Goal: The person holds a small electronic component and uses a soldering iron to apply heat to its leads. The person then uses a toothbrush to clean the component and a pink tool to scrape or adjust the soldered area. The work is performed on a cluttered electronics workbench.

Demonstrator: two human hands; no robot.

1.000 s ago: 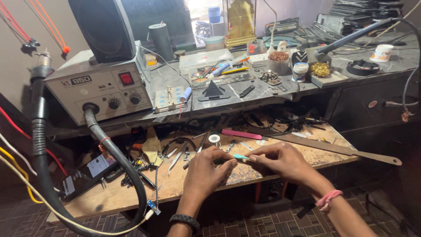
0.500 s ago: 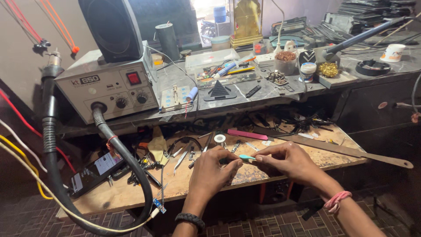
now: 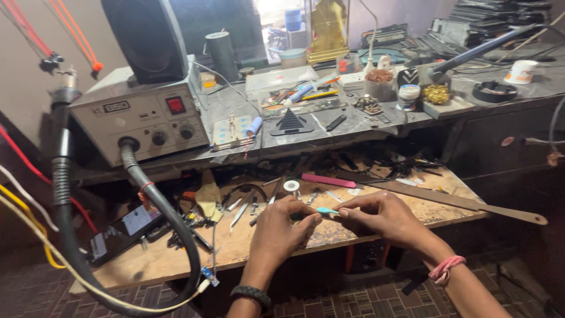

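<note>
Both of my hands meet over the front of a worn wooden work board (image 3: 412,203). My right hand (image 3: 379,218) pinches a small turquoise tool (image 3: 326,210) by its end. My left hand (image 3: 282,227) has its fingers curled together at the other end of the tool, touching it; whatever small part sits under those fingertips is hidden. A black band circles my left wrist and a pink band my right wrist. A small white tape ring (image 3: 291,186) and a pink flat stick (image 3: 326,180) lie just beyond my hands.
A grey hot-air rework station (image 3: 141,118) stands at the left, its thick black hose (image 3: 170,224) looping down past the board's edge. Tweezers (image 3: 241,213) and a phone (image 3: 120,232) lie at left. A long metal ruler (image 3: 471,203) runs right. The upper shelf holds jars and boxes.
The view has shifted a little. My hands have stayed together on the turquoise tool, with only slight finger movement.
</note>
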